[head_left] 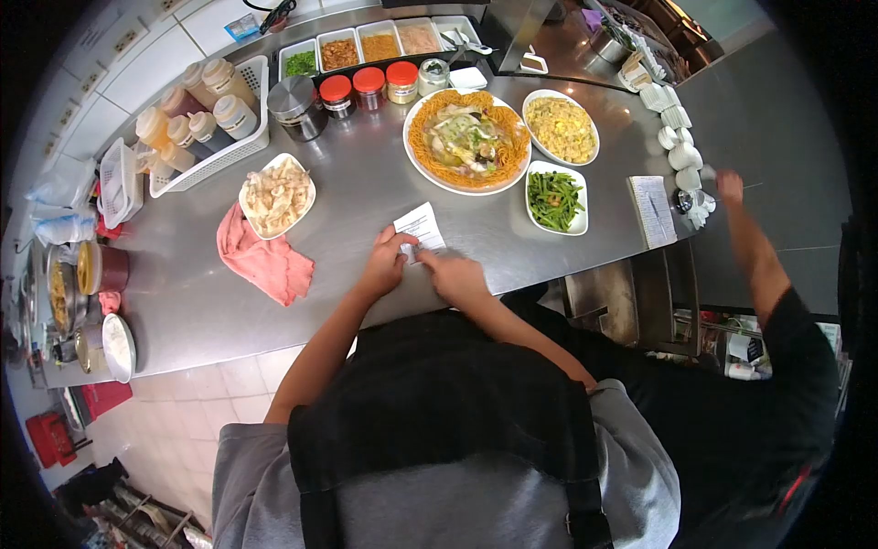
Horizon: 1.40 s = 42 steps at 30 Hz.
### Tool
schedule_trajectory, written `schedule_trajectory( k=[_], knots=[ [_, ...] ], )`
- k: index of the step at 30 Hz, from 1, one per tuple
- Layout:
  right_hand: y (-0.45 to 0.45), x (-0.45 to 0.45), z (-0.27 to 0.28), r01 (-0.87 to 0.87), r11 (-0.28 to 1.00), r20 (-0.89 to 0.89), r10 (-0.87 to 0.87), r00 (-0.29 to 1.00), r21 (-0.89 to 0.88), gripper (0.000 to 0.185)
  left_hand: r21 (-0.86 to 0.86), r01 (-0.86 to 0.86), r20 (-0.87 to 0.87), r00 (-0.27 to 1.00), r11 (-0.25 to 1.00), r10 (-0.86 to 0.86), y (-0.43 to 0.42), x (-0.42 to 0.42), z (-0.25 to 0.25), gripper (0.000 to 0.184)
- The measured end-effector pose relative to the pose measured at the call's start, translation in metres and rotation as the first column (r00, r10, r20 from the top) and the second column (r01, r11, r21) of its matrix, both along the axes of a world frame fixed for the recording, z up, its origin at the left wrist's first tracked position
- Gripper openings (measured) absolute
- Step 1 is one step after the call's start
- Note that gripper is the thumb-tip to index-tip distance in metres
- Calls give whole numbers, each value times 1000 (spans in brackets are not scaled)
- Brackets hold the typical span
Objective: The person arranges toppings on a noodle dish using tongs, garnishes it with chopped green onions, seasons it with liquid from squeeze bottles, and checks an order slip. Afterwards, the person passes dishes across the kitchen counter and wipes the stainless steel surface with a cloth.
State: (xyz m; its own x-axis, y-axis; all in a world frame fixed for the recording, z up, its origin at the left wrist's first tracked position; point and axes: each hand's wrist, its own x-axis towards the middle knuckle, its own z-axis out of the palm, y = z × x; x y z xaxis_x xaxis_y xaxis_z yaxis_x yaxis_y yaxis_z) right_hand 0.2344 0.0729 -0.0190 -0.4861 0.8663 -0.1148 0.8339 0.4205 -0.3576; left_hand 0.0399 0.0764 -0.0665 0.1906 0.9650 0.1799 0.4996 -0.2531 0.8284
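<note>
My left hand (382, 265) pinches a small white printed paper slip (420, 222) over the counter's front part. My right hand (457, 278) is closed at the slip's lower edge, fingertips against the paper; its thumb is mostly hidden. Beyond the slip is a large round plate of crisp noodles (422, 166) topped with a pale, saucy mix. To its right are an oval plate of yellow fried rice (561, 128) and a square white dish of green beans (555, 199). A white bowl of pale food pieces (276, 197) sits left, beside a pink cloth (263, 259).
A co-worker's arm (754, 247) reaches over the counter's right end, near stacked white cups (684, 156) and a notepad (652, 210). Red-lidded jars (369, 89), a steel canister (297, 110) and topping trays (380, 46) line the back. Squeeze bottles (235, 117) fill a white basket (212, 169).
</note>
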Motion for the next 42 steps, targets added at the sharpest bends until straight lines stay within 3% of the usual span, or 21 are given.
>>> schedule_trajectory(
  k=[4, 5, 8, 11, 12, 15, 17, 19, 22, 23, 25, 26, 28, 30, 32, 33, 38, 40, 41, 42],
  knots=[
    [28, 46, 9, 168, 985, 233, -169, 958, 25, 30, -6, -13, -60, 998, 1000, 13, -1, 1, 9, 46],
    [30, 61, 13, 170, 985, 177, -174, 969, 36, 29, -10, -20, -61, 998, 1000, 19, -2, 2, 9, 51],
    [33, 89, 39, 197, 978, 14, -198, 980, 71, 25, -125, -106, 229, 964, 987, 132, 1, 7, 3, 63],
    [27, 92, 43, 206, 977, -1, -206, 979, 62, 22, -207, -130, 260, 948, 970, 183, 0, 10, 16, 71],
    [23, 93, 39, 203, 979, -47, -204, 978, -21, 21, -202, -135, 310, 930, 970, 195, 1, 9, 9, 67],
    [3, 103, 23, 68, 993, -315, -95, 944, -95, 13, -4, -173, 35, 984, 985, 173, 17, 17, 24, 62],
    [-11, 106, 23, 42, 989, -292, -82, 953, -140, 14, 91, -130, 62, 990, 987, 124, 44, 38, 91, 49],
    [-20, 113, 22, 37, 979, -210, -80, 974, -201, 15, 396, -100, 21, 995, 913, 100, 87, 56, 169, 40],
    [-29, 120, 33, 74, 983, -203, -108, 973, -168, 17, 806, -85, -26, 984, 586, 178, 156, 74, 297, 26],
    [-33, 123, 34, 129, 981, -233, -161, 959, -146, 17, 923, -86, 5, 977, 376, 211, 179, 80, 339, 20],
    [-46, 127, 35, 241, 963, -295, -267, 918, -121, 18, 896, -244, 231, 970, 370, 82, 215, 95, 401, 8],
    [-54, 132, 32, 287, 952, -307, -307, 901, -112, 20, 900, -210, 202, 978, 382, 60, 235, 99, 421, 8],
    [-73, 139, 30, 376, 918, -285, -397, 873, -128, 20, 888, -243, 197, 968, 391, 155, 271, 107, 444, 11],
    [-94, 148, 20, 435, 894, -246, -448, 859, -110, 21, 935, -229, 137, 937, 272, 321, 317, 101, 451, 14],
    [-123, 158, -2, 495, 864, -187, -502, 844, -89, 24, 855, -333, 145, 890, 398, 433, 350, 94, 461, 26],
    [-138, 161, 12, 546, 826, -243, -563, 790, -140, 22, 833, -375, 156, 865, 408, 477, 348, 97, 467, 30],
    [-210, 178, -3, 711, 688, -176, -725, 666, -146, 18, 928, -249, 154, 934, 278, 323, 428, 65, 496, 25],
    [-233, 179, -11, 754, 639, -177, -768, 615, -153, 16, 952, -225, 109, 881, 206, 460, 414, 70, 491, 28],
    [-240, 180, -21, 758, 625, -185, -780, 598, -188, 16, 964, -198, 150, 955, 174, 256, 407, 76, 481, 35],
    [-246, 181, -29, 757, 615, -190, -789, 585, -222, 15, 972, -162, 82, 914, 171, 397, 382, 81, 473, 36]
  ],
)
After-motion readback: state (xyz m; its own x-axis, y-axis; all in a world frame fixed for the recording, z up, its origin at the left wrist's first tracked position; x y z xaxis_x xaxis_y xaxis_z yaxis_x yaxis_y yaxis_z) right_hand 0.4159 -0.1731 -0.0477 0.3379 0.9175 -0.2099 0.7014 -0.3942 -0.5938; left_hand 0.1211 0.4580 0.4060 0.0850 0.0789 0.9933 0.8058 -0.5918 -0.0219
